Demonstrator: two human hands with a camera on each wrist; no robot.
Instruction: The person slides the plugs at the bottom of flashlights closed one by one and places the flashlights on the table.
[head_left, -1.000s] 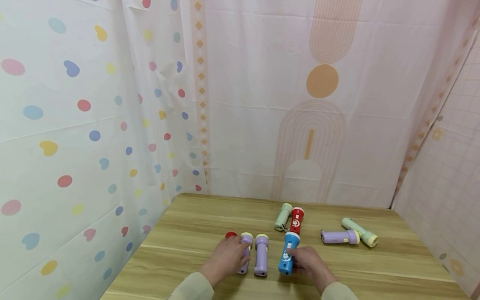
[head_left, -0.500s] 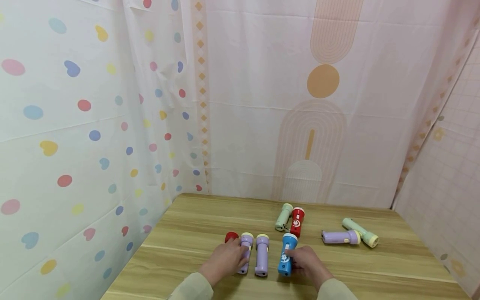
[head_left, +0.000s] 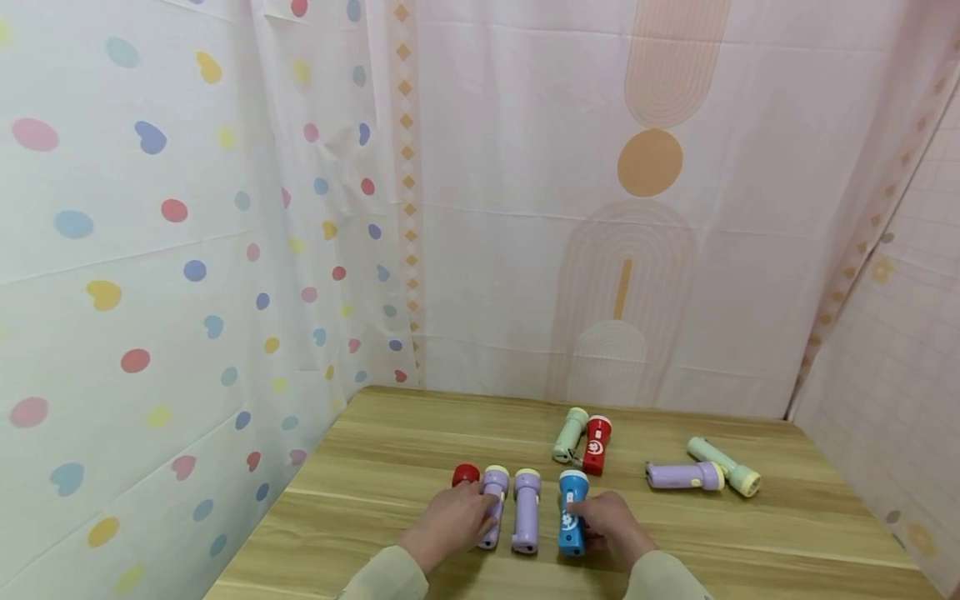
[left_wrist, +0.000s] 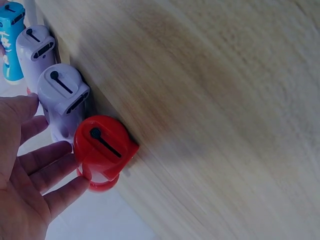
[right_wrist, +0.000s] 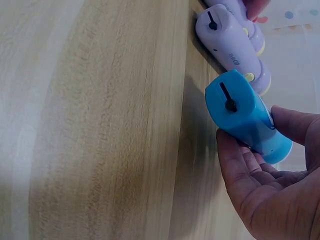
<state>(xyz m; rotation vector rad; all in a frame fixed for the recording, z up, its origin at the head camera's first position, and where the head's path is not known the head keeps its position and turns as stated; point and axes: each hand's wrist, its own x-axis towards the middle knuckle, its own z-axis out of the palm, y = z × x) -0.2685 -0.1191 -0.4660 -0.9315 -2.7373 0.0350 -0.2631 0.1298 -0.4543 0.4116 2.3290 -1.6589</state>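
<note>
My right hand (head_left: pixel 613 527) grips a blue flashlight (head_left: pixel 573 510) from its right side, with the thumb over the upper face near the switch. In the right wrist view the fingers curl under the blue flashlight (right_wrist: pixel 245 110). My left hand (head_left: pixel 452 518) rests over a red flashlight (head_left: pixel 466 474) and the left purple flashlight (head_left: pixel 495 487). Its loosely extended fingers touch the red flashlight (left_wrist: pixel 102 145) in the left wrist view, with the thumb beside the purple flashlight (left_wrist: pixel 61 90). A second purple flashlight (head_left: pixel 527 512) lies between the hands, parallel to the first.
Farther back on the wooden table (head_left: pixel 390 425), a pale green flashlight (head_left: pixel 572 433) lies beside another red flashlight (head_left: pixel 597 446). At the right, a purple flashlight (head_left: pixel 682 476) lies against a green flashlight (head_left: pixel 723 467). Patterned curtains (head_left: pixel 510 250) surround the table.
My right hand has shifted the blue flashlight slightly left and towards me, turning it more in line with the purple ones and away from the rear red flashlight. My left hand has hardly moved.
</note>
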